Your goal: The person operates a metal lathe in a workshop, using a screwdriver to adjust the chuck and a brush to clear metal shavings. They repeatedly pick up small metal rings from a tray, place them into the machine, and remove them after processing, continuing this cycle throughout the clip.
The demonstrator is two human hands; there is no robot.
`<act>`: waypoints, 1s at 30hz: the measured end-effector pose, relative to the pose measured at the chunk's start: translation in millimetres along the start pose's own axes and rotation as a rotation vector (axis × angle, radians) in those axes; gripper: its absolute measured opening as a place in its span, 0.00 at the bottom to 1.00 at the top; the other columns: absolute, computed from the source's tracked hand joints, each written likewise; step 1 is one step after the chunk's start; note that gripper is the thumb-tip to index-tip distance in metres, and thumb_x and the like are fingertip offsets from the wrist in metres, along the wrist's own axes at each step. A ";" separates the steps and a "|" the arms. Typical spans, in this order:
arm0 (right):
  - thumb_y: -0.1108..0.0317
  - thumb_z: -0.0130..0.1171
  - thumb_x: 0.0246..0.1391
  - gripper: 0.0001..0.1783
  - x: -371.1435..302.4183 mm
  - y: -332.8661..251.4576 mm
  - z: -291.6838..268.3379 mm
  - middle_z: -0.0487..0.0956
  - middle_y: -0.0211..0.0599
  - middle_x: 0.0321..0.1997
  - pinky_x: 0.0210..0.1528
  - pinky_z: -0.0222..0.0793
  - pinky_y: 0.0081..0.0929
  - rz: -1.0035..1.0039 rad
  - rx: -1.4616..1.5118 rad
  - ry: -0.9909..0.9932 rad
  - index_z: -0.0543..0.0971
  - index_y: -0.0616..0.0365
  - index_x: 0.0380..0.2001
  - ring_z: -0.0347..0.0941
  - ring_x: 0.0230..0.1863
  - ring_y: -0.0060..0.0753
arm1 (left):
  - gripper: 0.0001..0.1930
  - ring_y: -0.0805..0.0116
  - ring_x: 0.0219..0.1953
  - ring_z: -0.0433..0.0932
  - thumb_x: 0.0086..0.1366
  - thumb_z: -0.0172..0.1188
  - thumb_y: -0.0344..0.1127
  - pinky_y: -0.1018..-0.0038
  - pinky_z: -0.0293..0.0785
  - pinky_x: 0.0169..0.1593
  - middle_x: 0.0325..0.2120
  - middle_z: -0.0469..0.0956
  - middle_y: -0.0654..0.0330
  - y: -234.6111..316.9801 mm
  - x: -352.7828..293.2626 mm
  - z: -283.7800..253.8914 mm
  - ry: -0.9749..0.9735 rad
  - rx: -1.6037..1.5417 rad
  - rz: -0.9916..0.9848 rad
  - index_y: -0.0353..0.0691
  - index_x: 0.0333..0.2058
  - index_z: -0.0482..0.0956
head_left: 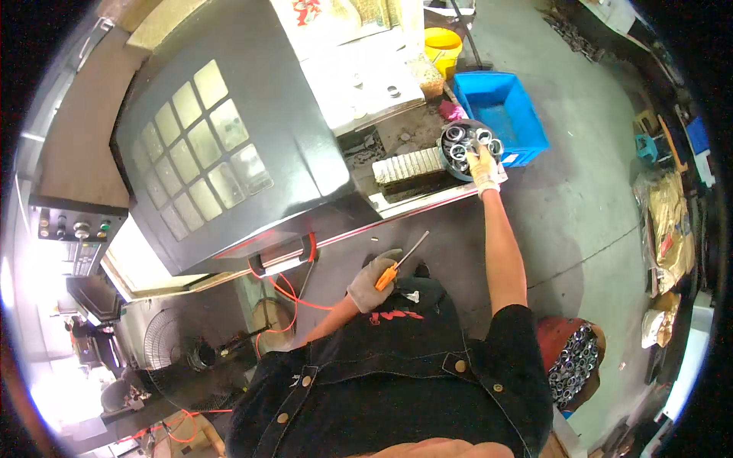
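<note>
In my left hand [373,284], which wears a grey glove and is closed in front of my apron, is a screwdriver [387,277] with an orange handle. Its shaft points up and to the right. My right hand [482,169], in a pale glove, reaches out to a round tub [446,161] of metal rings [456,133] on the machine's ledge. The fingers are bent down among the rings at the tub's near right side. Their tips are partly hidden, so I cannot tell whether they grip a ring.
A blue bin [527,114] stands just beyond the tub, with a yellow bucket [443,50] behind it. Ribbed metal blocks [408,166] lie left of the tub. The machine's dark windowed door [298,145] fills the left. A container of rings [574,366] is at my right; a fan [179,355] stands lower left.
</note>
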State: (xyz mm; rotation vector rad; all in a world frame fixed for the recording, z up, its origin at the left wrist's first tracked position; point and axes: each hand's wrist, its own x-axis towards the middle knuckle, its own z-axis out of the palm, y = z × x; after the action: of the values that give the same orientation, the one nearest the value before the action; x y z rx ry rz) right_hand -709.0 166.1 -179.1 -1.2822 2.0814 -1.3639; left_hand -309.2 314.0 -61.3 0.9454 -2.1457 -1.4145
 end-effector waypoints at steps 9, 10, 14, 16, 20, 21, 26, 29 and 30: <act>0.65 0.57 0.56 0.18 -249.6 62.5 24.3 0.77 0.24 0.30 0.30 0.64 0.18 0.438 0.239 -0.112 0.76 0.59 0.49 0.67 0.27 0.16 | 0.18 0.52 0.48 0.74 0.49 0.57 0.24 0.64 0.70 0.51 0.53 0.70 0.51 5.4 18.9 -18.5 -0.192 0.065 0.173 0.38 0.41 0.69; 0.64 0.57 0.55 0.17 -284.8 69.0 22.9 0.72 0.22 0.25 0.24 0.58 0.16 0.542 0.245 -0.113 0.77 0.57 0.47 0.61 0.22 0.14 | 0.18 0.51 0.48 0.74 0.49 0.58 0.25 0.63 0.70 0.51 0.53 0.70 0.51 2.0 17.2 -22.6 -0.237 0.069 0.185 0.38 0.42 0.69; 0.66 0.55 0.55 0.16 -410.6 47.6 8.8 0.73 0.23 0.24 0.22 0.59 0.15 1.030 0.503 0.023 0.76 0.56 0.47 0.64 0.22 0.14 | 0.18 0.48 0.45 0.74 0.52 0.56 0.29 0.60 0.71 0.48 0.45 0.74 0.50 0.4 4.5 -43.9 -0.390 0.105 0.175 0.40 0.45 0.70; 0.64 0.53 0.56 0.15 -484.2 58.0 7.3 0.72 0.23 0.22 0.19 0.59 0.17 1.182 0.453 0.143 0.75 0.54 0.47 0.62 0.17 0.16 | 0.18 0.48 0.43 0.75 0.53 0.55 0.31 0.60 0.72 0.46 0.40 0.76 0.49 5.8 -2.2 -50.6 -0.567 0.160 0.126 0.41 0.45 0.70; 0.63 0.56 0.53 0.19 -594.3 12.0 27.9 0.80 0.35 0.37 0.40 0.68 0.30 1.365 0.175 0.219 0.77 0.59 0.47 0.74 0.36 0.30 | 0.19 0.47 0.41 0.76 0.54 0.56 0.33 0.59 0.72 0.45 0.35 0.76 0.48 -17.1 -29.8 -44.7 -0.711 0.229 0.209 0.41 0.46 0.69; 0.61 0.56 0.53 0.21 -647.2 15.3 36.0 0.80 0.41 0.45 0.49 0.66 0.33 1.313 0.170 0.273 0.76 0.59 0.48 0.75 0.47 0.40 | 0.19 0.47 0.41 0.75 0.54 0.56 0.33 0.59 0.72 0.45 0.36 0.76 0.48 -15.0 -39.7 -40.9 -0.765 0.181 0.246 0.41 0.46 0.69; 0.56 0.55 0.53 0.23 -758.1 -79.9 108.8 0.78 0.42 0.42 0.44 0.68 0.36 1.368 0.038 0.494 0.75 0.59 0.48 0.74 0.42 0.43 | 0.19 0.46 0.42 0.75 0.53 0.57 0.33 0.59 0.72 0.46 0.37 0.76 0.47 -22.6 -96.3 -22.5 -1.036 0.190 0.380 0.39 0.46 0.70; 0.55 0.54 0.52 0.23 -824.2 -124.4 160.9 0.77 0.49 0.47 0.48 0.67 0.39 1.499 0.035 0.600 0.75 0.61 0.45 0.73 0.49 0.50 | 0.20 0.45 0.42 0.75 0.53 0.57 0.33 0.59 0.72 0.46 0.38 0.76 0.46 -15.1 -131.3 -19.7 -1.230 0.280 0.476 0.39 0.46 0.71; 0.56 0.55 0.52 0.21 -851.8 -133.6 188.3 0.78 0.52 0.43 0.47 0.68 0.40 1.559 0.077 0.742 0.76 0.61 0.42 0.74 0.46 0.51 | 0.20 0.45 0.42 0.75 0.52 0.57 0.33 0.59 0.72 0.46 0.38 0.76 0.46 -12.1 -142.5 -16.7 -1.322 0.268 0.460 0.39 0.47 0.70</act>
State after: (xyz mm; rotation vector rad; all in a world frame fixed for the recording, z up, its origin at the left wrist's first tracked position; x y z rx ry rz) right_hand -58.5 747.6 -311.8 1.0311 2.2855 -1.0177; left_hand -196.1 403.0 -60.5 -0.7092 -3.1453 -1.6985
